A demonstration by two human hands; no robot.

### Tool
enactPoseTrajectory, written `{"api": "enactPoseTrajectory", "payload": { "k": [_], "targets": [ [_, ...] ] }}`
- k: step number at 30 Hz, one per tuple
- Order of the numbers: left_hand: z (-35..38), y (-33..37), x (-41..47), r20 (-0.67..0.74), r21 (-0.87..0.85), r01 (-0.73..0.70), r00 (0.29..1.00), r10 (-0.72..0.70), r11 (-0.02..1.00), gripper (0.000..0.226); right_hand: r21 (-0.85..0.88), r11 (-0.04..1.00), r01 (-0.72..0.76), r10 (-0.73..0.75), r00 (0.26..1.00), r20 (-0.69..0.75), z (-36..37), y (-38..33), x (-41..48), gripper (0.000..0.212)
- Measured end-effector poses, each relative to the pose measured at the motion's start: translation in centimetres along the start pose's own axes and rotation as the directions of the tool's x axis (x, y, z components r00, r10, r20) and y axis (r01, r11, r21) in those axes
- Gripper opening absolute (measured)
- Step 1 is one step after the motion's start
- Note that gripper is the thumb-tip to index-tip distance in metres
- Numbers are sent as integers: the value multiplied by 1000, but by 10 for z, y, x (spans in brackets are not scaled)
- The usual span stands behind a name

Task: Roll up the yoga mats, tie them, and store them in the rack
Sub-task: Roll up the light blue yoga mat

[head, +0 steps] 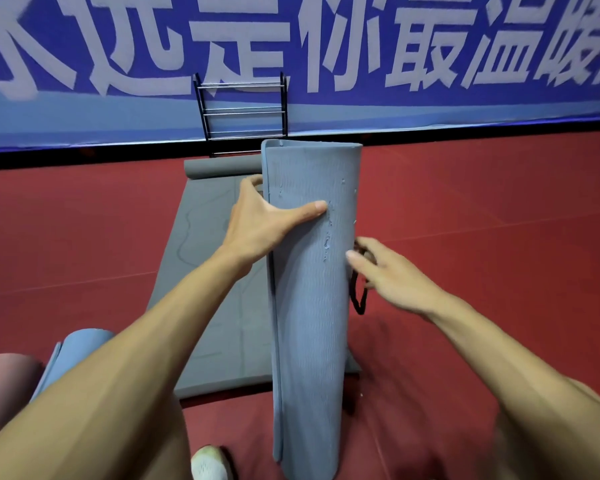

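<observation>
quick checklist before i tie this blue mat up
1. Rolled blue mat steady: ok, it stands upright and the left hand grips its upper part.
2. Black cord ready: ok, the right hand holds it at the mat's right side.
3. Cord round the mat: not ok, a loop hangs loose and nothing crosses the front.
4. Roll tight: cannot tell, the outer edge stands slightly off on the left.
5. Rack has room: ok, no mats on its visible rails.
6. Way to the rack: not ok, the grey mat lies mostly unrolled in between.
</observation>
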State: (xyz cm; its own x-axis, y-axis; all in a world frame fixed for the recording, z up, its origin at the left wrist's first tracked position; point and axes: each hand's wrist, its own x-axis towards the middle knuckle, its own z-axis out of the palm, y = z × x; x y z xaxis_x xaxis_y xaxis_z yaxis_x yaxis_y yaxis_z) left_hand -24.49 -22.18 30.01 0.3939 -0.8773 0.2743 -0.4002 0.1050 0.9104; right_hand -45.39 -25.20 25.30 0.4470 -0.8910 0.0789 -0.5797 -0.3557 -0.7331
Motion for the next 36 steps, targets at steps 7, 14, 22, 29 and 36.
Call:
{"api": "enactPoseTrajectory", "payload": {
  "k": [7, 14, 22, 29, 36],
  "targets": [
    [-23, -7, 0, 80, -78, -47, 995, 54, 996, 98, -41, 968, 248, -240, 865, -440, -46, -42, -3, 41],
    [-14, -4, -8, 92, -157, -90, 990, 105, 984, 96, -171, 959, 226, -264, 931, -250, -58, -116, 14, 111],
    [0, 6, -10, 209, -122, -165, 960, 188, 979, 90, -300, 946, 121, -188, 960, -208, -51, -134, 37, 112],
    [4, 14, -15, 432, -227, -49, 890, 145, 973, 112, -296, 953, 59, -137, 958, -250, -58, -128, 34, 109],
    [10, 25, -23, 263, -110, -133, 952, 158, 985, 66, -307, 946, 98, -162, 969, -189, -59, -128, 29, 114]
  ]
}}
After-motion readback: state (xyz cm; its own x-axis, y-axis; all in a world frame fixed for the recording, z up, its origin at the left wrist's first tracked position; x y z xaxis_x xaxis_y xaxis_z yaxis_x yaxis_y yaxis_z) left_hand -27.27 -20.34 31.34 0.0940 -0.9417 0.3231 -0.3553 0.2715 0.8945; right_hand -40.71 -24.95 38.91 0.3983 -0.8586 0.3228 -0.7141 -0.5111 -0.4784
